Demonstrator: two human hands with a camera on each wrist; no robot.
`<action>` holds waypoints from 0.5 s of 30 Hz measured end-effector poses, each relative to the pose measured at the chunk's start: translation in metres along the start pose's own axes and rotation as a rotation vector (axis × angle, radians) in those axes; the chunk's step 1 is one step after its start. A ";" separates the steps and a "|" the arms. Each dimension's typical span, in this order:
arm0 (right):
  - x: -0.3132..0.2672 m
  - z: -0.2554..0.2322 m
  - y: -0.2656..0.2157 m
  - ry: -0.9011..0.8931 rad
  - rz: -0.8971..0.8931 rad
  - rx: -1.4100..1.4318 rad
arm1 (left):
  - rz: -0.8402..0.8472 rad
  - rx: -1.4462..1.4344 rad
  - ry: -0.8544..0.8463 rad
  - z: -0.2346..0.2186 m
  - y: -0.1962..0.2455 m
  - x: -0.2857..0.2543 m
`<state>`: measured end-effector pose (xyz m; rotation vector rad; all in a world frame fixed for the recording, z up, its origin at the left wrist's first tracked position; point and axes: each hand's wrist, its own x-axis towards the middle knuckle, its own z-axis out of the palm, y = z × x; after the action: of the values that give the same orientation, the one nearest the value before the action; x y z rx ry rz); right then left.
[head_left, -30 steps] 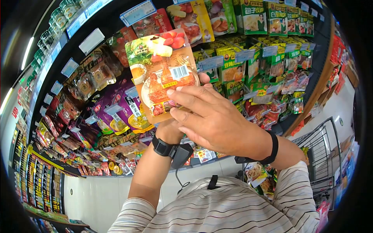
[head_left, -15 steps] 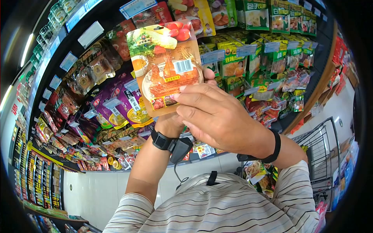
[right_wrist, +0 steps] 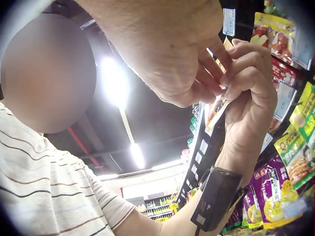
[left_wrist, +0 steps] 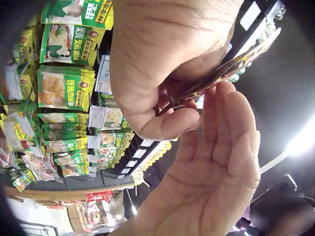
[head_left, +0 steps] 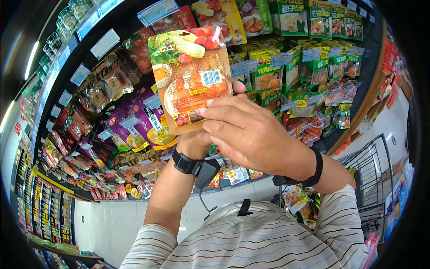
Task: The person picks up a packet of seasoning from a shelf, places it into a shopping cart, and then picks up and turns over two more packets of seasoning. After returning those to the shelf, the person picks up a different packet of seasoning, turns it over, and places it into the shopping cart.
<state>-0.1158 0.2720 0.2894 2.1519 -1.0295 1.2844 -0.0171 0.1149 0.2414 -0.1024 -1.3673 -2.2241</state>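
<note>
An orange food packet [head_left: 192, 80] with a barcode is held up at chest height in the head view. My left hand [head_left: 195, 140], mostly hidden behind it, grips its lower part, and a fingertip shows beyond the right edge. In the left wrist view, my left hand [left_wrist: 167, 64] has its thumb and curled fingers round the packet [left_wrist: 216, 76]. My right hand [head_left: 255, 132] lays extended fingertips on the packet's lower right front; its palm [left_wrist: 202, 182] shows in the left wrist view. The right wrist view has both hands [right_wrist: 162, 54] [right_wrist: 251, 98] meeting at the packet.
Shelves of hanging packets surround the hands, including purple bags [head_left: 154, 121] and green seasoning packets [head_left: 293, 20]. Price tags [head_left: 159, 12] stick out from the racks. Below right stands a wire cart [head_left: 374, 179], with goods [head_left: 300, 204] beside the striped shirt.
The packet has shifted slightly right and up since the earliest frame, then a little down. My right fingertips have moved slightly towards its lower right edge, and my left hand keeps its grip.
</note>
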 end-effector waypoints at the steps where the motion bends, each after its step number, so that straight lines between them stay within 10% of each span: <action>1: 0.000 -0.001 0.001 -0.005 0.016 0.022 | -0.015 -0.057 -0.013 0.001 0.003 0.002; 3: 0.001 -0.005 0.003 -0.008 0.043 0.044 | -0.052 -0.255 -0.056 0.012 0.014 0.002; 7: 0.006 -0.010 0.015 0.073 0.048 0.093 | 0.227 0.347 0.022 0.024 0.014 0.003; 10: 0.011 -0.018 0.017 0.063 0.248 0.293 | 0.092 0.170 0.151 0.029 0.029 0.004; 15: 0.016 -0.024 0.036 0.004 0.502 0.660 | 0.059 0.737 0.302 0.018 0.046 0.023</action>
<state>-0.1522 0.2599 0.3143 2.4203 -1.3383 2.0999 -0.0194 0.1049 0.2950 0.4280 -1.8645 -1.4850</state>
